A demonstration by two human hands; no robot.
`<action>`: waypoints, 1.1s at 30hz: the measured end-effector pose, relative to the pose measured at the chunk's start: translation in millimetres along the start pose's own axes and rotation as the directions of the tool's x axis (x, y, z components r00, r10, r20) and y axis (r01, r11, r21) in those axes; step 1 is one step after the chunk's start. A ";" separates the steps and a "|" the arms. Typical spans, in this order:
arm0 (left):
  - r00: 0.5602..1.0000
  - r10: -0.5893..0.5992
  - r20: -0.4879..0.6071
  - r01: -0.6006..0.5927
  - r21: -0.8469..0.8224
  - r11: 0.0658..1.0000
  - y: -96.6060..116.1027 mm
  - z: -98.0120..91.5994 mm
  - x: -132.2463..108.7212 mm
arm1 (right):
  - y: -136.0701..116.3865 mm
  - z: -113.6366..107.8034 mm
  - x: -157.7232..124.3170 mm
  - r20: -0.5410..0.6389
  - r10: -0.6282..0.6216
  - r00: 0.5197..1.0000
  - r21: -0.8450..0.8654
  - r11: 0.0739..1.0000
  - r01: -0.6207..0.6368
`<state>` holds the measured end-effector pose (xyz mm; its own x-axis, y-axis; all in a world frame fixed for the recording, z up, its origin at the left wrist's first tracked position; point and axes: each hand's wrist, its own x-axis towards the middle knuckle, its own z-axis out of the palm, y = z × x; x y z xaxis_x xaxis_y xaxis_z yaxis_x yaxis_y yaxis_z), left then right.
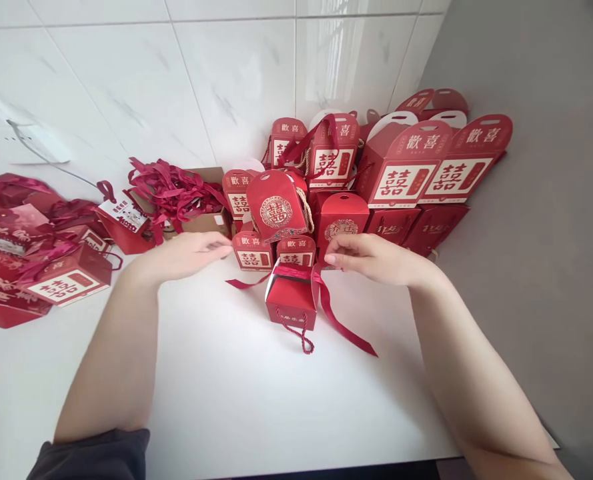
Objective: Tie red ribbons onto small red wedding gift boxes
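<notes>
I see my left hand (186, 257) and my right hand (371, 259) over the white surface (226, 387), near its far edge. Between them stands a small red box (291, 303) with a dark red ribbon (336, 313) across its top. The right fingers (333, 259) pinch one ribbon end; the left hand is flat and loose beside the other end. Finished red boxes (401, 167) are stacked at the far right corner, and a carton of ribbons (176, 193) is at the far edge.

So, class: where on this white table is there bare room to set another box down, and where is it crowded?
Bare: the table between the forearms, in front of the small red box. Crowded: boxes stacked along the wall, and ribbons and boxes at the left.
</notes>
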<state>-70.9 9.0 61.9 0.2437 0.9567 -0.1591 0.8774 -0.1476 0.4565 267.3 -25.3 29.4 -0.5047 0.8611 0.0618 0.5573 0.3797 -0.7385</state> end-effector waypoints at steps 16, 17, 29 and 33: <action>0.913 0.231 0.337 -0.241 -0.011 0.970 25.3 60.5 21.0 | 11.8 30.2 25.4 0.223 0.062 0.973 0.047 0.996 -0.074; 0.912 0.236 0.334 -0.245 -0.017 0.969 25.8 60.6 20.7 | 11.3 31.8 26.0 0.207 0.069 0.976 0.063 0.994 -0.084; 0.876 0.238 0.419 -0.199 -0.136 0.971 27.8 53.5 14.0 | 10.9 52.7 33.9 0.154 0.077 0.985 0.003 0.997 -0.079; 0.914 0.280 0.294 -0.290 -0.008 0.957 29.7 40.8 4.1 | 9.2 52.2 32.7 0.143 0.080 0.987 -0.007 0.997 -0.080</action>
<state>-27.0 -1.6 39.1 0.5897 0.7594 -0.2748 0.7654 -0.4170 0.4901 221.6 -11.3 -10.4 -0.5475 0.8315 -0.0940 0.6005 0.3122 -0.7362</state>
